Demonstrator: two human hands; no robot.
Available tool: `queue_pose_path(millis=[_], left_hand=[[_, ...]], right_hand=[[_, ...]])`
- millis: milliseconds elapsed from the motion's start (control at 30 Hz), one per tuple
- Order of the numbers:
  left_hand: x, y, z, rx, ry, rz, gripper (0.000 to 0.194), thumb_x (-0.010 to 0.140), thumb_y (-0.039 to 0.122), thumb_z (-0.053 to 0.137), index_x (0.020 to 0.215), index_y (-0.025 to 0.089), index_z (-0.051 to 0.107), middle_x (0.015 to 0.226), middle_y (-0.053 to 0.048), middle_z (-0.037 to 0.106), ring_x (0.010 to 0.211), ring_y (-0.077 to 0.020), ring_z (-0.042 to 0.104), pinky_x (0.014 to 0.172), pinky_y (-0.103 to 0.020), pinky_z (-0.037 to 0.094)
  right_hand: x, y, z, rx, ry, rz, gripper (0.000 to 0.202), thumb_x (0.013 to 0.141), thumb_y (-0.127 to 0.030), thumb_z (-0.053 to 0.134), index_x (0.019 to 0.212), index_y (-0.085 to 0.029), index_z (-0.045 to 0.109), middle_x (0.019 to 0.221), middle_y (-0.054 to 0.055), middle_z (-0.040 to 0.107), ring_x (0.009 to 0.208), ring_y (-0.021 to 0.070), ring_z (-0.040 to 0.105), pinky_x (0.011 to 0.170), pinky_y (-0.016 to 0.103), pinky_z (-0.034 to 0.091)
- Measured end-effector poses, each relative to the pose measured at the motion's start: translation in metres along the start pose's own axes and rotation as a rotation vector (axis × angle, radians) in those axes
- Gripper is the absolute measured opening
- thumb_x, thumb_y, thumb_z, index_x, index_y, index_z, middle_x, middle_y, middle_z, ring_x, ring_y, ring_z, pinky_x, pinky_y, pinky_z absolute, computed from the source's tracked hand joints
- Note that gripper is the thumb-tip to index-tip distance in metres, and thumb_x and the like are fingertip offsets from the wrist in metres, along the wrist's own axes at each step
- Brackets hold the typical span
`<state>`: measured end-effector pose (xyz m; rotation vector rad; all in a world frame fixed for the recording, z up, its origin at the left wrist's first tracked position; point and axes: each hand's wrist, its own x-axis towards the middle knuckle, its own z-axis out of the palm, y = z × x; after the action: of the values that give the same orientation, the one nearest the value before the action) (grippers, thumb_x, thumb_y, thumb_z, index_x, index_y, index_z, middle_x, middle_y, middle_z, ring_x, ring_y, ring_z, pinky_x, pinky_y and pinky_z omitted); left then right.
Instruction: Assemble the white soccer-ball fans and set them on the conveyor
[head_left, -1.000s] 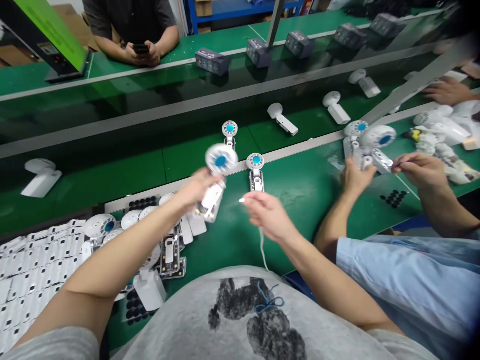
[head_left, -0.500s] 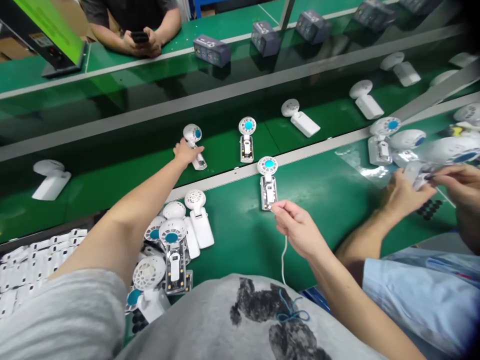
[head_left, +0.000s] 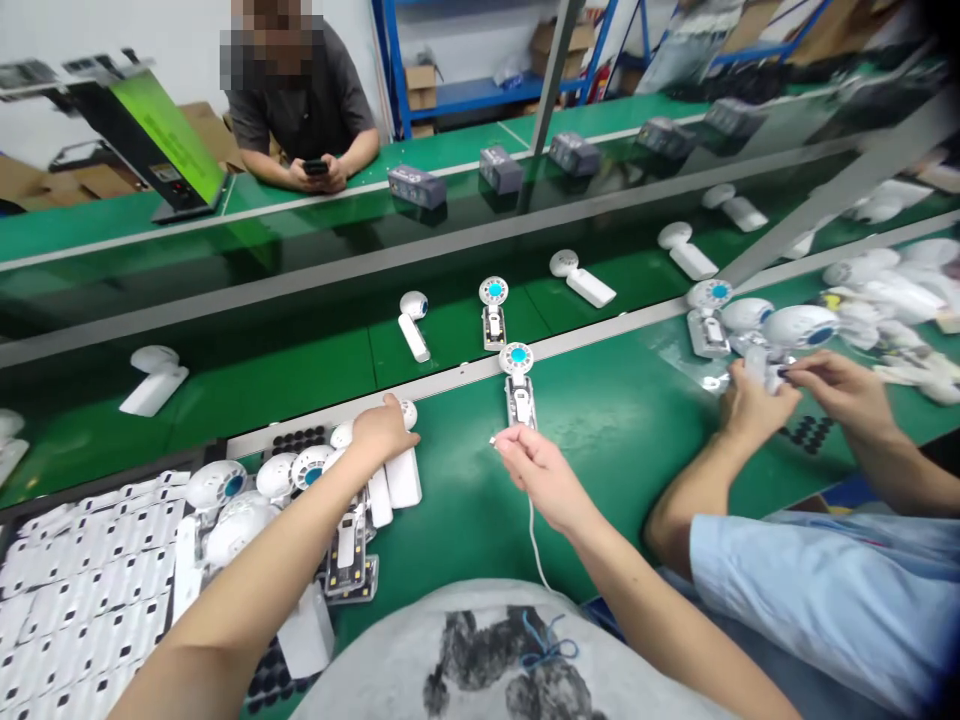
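Note:
My left hand [head_left: 382,432] reaches over the pile and is wrapped around the neck of a white handheld fan [head_left: 406,476] with a round head. The far fingers are hidden behind the back of the hand. My right hand [head_left: 541,470] pinches the small plug end of a white cable [head_left: 535,545], which hangs toward my lap. Just beyond the plug lies a fan with a transparent handle front [head_left: 519,402] and a blue disc in its head; the plug is apart from it. Several more fans [head_left: 349,545] are heaped under my left forearm.
A green belt [head_left: 337,372] carries spaced fans, among them a white one [head_left: 414,335]. At left stand rows of white covers [head_left: 90,590]. A co-worker's hands [head_left: 761,400] handle a part at right. Boxes [head_left: 417,187] stand beyond, near a person holding a phone [head_left: 315,168].
My left hand has let go of a fan on the belt, which now lies white side up, and come back to the pile. My right hand has drawn the plug away from the near fan.

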<state>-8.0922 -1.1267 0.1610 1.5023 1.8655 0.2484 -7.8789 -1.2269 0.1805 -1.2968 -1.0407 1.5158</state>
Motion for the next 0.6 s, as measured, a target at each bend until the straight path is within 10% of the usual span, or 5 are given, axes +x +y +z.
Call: queue_pose_path(millis=[333, 467, 600], left_hand=[[-0.027, 0.028, 0.006, -0.811, -0.369, 0.238, 0.041, 0.062, 0.035, 0.056, 0.097, 0.014, 0.056, 0.091, -0.011, 0.064, 0.084, -0.0229, 0.059, 0.075, -0.034, 0.045], [-0.047, 0.052, 0.0, -1.32, -0.467, 0.16, 0.037, 0.071, 0.042, 0.052, 0.099, 0.017, 0.057, 0.093, -0.007, 0.064, 0.087, -0.0213, 0.061, 0.077, -0.034, 0.047], [-0.062, 0.066, 0.004, -1.378, -0.44, -0.012, 0.043, 0.068, 0.057, 0.062, 0.078, 0.016, 0.057, 0.069, -0.001, 0.061, 0.058, -0.0122, 0.059, 0.058, -0.025, 0.049]], right_hand=[[-0.026, -0.015, -0.006, -0.018, 0.038, -0.114, 0.023, 0.085, -0.041, 0.05, 0.082, -0.018, 0.048, 0.055, -0.006, 0.045, 0.047, 0.0086, 0.035, 0.045, 0.022, 0.025], [-0.033, -0.023, 0.004, -0.045, -0.023, -0.131, 0.018, 0.086, -0.036, 0.049, 0.083, -0.018, 0.048, 0.059, -0.004, 0.053, 0.048, 0.0083, 0.039, 0.046, 0.021, 0.028], [-0.033, -0.027, 0.012, -0.086, -0.053, -0.149, 0.013, 0.087, -0.031, 0.048, 0.082, -0.019, 0.049, 0.059, -0.005, 0.053, 0.053, 0.0095, 0.046, 0.053, 0.023, 0.035]])
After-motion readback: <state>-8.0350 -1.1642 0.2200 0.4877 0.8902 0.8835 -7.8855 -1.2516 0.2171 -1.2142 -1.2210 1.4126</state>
